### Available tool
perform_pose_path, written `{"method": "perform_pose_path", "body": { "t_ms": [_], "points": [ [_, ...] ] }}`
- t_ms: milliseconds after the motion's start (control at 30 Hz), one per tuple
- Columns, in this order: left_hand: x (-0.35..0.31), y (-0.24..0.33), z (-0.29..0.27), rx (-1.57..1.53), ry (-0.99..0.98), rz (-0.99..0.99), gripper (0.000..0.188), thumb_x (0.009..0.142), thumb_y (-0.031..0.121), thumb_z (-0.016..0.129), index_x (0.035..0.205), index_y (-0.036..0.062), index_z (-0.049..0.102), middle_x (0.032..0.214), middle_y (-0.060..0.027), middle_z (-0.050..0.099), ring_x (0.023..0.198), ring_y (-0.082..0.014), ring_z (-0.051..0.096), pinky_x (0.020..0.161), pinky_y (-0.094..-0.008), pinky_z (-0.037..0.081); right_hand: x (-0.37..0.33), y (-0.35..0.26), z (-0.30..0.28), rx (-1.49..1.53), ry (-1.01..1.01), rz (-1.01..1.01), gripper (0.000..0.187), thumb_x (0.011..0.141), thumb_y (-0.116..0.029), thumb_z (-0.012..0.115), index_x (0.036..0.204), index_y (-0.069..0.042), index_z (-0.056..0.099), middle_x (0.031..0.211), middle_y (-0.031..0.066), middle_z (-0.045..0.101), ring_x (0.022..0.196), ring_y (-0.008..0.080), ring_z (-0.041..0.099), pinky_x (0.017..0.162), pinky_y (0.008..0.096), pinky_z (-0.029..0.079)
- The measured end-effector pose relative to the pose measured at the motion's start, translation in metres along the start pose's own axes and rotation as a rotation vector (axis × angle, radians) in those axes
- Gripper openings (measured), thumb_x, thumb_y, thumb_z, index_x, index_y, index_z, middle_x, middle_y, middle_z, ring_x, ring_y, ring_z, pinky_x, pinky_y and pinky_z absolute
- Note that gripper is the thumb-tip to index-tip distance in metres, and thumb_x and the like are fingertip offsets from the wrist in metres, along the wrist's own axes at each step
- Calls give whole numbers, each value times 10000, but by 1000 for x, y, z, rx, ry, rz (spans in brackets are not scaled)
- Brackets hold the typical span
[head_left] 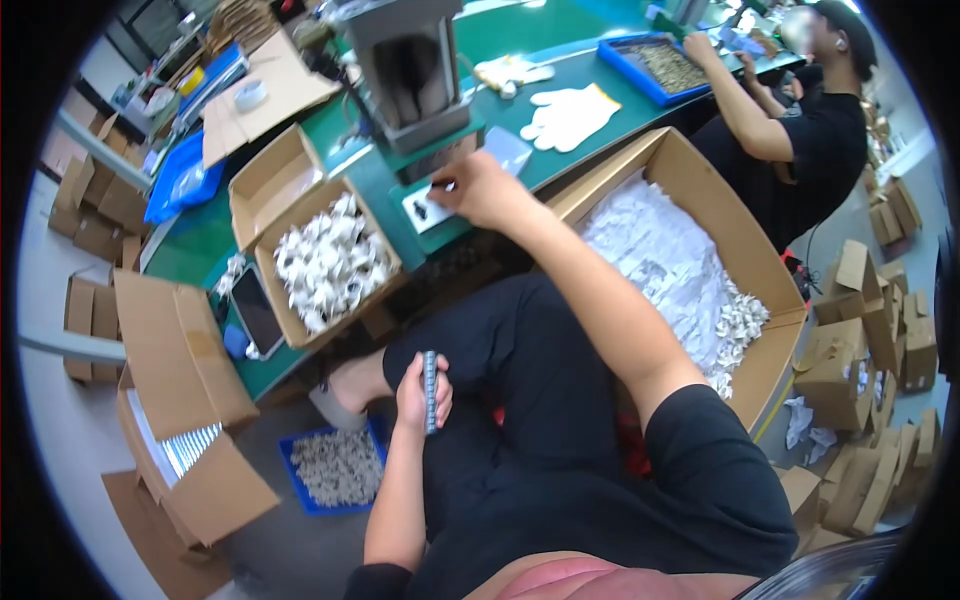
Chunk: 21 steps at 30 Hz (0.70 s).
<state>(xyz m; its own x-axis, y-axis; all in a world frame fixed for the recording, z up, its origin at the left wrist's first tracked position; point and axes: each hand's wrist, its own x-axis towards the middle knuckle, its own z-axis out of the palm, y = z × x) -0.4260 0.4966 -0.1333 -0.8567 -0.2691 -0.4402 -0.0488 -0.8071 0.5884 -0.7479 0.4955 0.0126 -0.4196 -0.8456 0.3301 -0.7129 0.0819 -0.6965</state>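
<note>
My left hand (pixel 411 400) is above my thigh, its fingers wrapped around a narrow grey segmented strip (pixel 430 390) that stands up along the palm. My right hand (pixel 488 192) reaches out to the bench-top machine (pixel 408 80), thumb and fingers pinched together over a white fixture plate (pixel 424 208) with dark parts on it. Whatever is between those fingertips is too small and covered to name. Left of the plate, a cardboard box (pixel 385 258) holds many small white curved parts (pixel 333 265).
A large carton (pixel 780 285) with white wrapping and white parts stands right of my legs. White gloves (pixel 570 117) lie on the green bench (pixel 480 115). A phone-like dark slab (pixel 256 310) lies left. On the floor is a blue tray (pixel 300 490). A co-worker (pixel 830 130) sits far right by another blue tray (pixel 620 60).
</note>
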Motion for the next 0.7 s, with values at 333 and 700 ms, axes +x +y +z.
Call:
{"method": "perform_pose_path", "body": {
  "t_ms": [333,700],
  "points": [
    [28,38,7,142,84,54,489,1075,505,330,1069,59,529,527,-37,420,319,-161,386,274,-288,345,1,37,-45,2,-118,-304,352,898,-314,751,1115,-37,735,962,150,718,943,293,681,865,359,537],
    [57,83,-81,-64,131,54,446,1078,479,366,1143,74,543,596,-33,430,358,-148,381,275,-273,307,-381,198,-188,-743,39,745,421,883,-262,719,1208,-9,632,1260,260,584,1195,417,558,1021,474,467]
  ]
}}
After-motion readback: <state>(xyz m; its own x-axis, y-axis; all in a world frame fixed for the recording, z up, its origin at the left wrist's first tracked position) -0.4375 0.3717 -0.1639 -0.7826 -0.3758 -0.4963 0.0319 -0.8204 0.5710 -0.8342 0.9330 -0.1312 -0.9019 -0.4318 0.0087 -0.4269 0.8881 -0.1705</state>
